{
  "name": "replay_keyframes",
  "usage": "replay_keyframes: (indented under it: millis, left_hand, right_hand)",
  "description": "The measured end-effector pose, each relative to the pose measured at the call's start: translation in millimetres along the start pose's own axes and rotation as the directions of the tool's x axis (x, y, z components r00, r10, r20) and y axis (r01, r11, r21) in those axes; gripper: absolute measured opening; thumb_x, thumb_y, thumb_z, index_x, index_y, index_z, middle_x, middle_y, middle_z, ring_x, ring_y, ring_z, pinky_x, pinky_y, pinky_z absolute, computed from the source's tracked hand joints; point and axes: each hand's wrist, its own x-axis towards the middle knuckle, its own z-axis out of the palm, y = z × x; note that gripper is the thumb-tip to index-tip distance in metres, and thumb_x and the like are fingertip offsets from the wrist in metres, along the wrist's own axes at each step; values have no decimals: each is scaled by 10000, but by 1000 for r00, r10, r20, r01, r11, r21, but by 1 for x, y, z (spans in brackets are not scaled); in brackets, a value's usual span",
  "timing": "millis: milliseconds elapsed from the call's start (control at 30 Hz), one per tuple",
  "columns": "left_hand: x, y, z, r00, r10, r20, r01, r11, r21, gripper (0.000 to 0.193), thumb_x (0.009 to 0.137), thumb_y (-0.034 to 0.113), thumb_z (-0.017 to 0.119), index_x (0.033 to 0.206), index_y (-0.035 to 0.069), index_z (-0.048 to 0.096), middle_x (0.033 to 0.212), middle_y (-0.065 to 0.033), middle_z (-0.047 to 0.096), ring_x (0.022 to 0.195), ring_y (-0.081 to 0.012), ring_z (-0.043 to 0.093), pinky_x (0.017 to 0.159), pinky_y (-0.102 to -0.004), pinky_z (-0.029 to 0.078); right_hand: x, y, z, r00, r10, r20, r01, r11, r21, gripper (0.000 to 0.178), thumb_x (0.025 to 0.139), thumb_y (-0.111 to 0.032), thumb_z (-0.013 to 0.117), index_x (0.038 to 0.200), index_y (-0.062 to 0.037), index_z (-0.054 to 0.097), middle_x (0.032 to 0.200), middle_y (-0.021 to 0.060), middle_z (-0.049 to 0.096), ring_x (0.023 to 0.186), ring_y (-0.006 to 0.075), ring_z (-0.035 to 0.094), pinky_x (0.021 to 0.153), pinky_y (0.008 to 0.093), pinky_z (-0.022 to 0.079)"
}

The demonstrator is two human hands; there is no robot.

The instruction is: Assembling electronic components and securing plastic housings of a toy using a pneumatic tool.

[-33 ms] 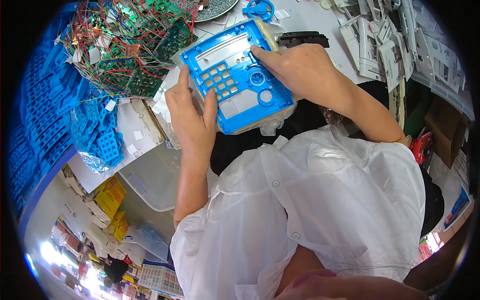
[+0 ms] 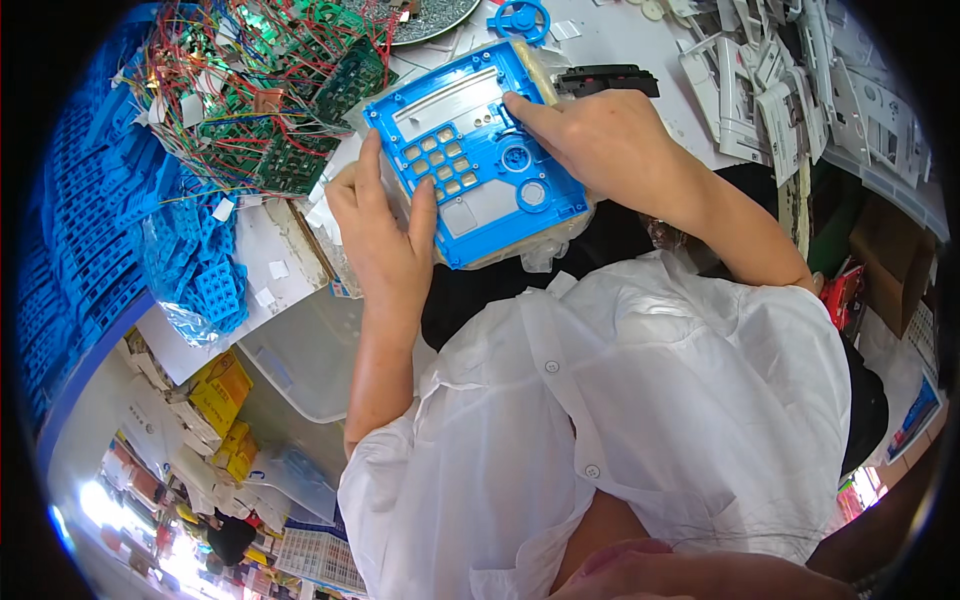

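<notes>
A blue plastic casing panel (image 2: 475, 215) lies tilted before me, on what looks like a padded pad wrapped in clear plastic (image 2: 540, 250). It has a grid of key holes, a long slot and two round openings. My left hand (image 2: 385, 220) grips its left edge, thumb on the front by the key holes and a finger along the side. At the upper right part of the panel, one finger of my right hand (image 2: 605, 140) presses beside the slot, while its other fingers are curled and partly hidden. Whether a small part sits under that fingertip, I cannot tell.
Green circuit boards with tangled wires (image 2: 290, 160) are heaped at the left rear. Blue plastic parts (image 2: 90, 250) pile up further left. Behind the panel are a blue ring-shaped part (image 2: 520, 20) and a black part (image 2: 608, 78). White plastic parts (image 2: 770, 100) crowd the right.
</notes>
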Motion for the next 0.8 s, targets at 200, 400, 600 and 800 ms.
replay_keyframes:
  millis: [200, 400, 600, 800]
  left_hand:
    - [9, 12, -18, 860, 413, 301, -472, 868, 158, 386, 868, 255, 771, 1240, 166, 723, 1331, -66, 650, 1280, -241, 572, 1113, -555, 297]
    - [8, 13, -19, 840, 394, 372, -487, 850, 200, 373, 878, 320, 752, 1233, 206, 733, 1375, 1, 641, 1335, -215, 549, 1160, -620, 225]
    - [8, 18, -23, 828, 350, 438, -470, 859, 204, 420, 891, 310, 746, 1298, 214, 708, 1428, -8, 619, 1380, -227, 520, 1188, -611, 197]
    - [9, 17, -25, 816, 360, 453, -485, 852, 197, 459, 879, 314, 757, 1319, 205, 688, 1453, -25, 595, 1384, -253, 509, 1189, -617, 197]
  right_hand:
    - [-1, 0, 3, 996, -12, -85, 18, 998, 65, 502, 851, -124, 712, 1346, -73, 646, 800, 117, 731, 667, 266, 722, 572, 374, 558]
    - [-12, 9, 7, 939, -38, -342, 159, 929, 335, 358, 874, -146, 757, 1225, -90, 711, 779, 104, 707, 611, 270, 673, 541, 370, 513]
    - [-50, -12, -20, 996, -79, 51, 70, 985, 156, 418, 886, -188, 753, 1280, -70, 675, 602, 64, 626, 493, 254, 612, 464, 376, 451]
    - [-44, -7, -23, 988, -147, 37, 143, 985, 99, 414, 895, -195, 737, 1288, -79, 674, 554, 56, 594, 457, 252, 582, 454, 383, 429]
